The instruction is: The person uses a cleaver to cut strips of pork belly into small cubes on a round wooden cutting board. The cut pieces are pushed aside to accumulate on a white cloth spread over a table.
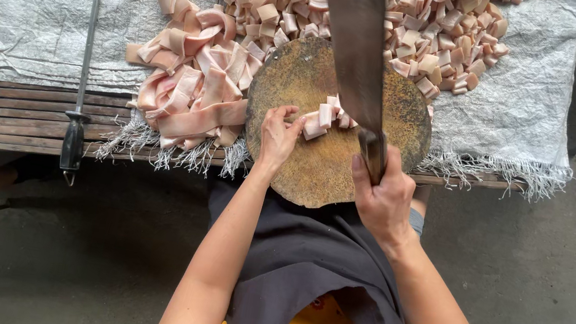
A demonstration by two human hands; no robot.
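Right hand (pixel 383 200) grips raised cleaver (pixel 356 49); left hand (pixel 278 136) fingers pinch pork strip (pixel 324 116) on round chopping block (pixel 318 167); cut pieces (pixel 433 23) piled on worktop (pixel 18 115).

Chopping block (pixel 317 170) worn rough wood; cleaver (pixel 357 42) dull metal (matt); sack cloth (pixel 39 30) coarse woven plastic

Cut pieces (pixel 326 116) lie on the round board (pixel 318 167), strips (pixel 195 89) left.

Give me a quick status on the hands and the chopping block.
Right hand grips cleaver, raised. Left hand pins pork strip on round block. Uncut strips crowd block's left edge.
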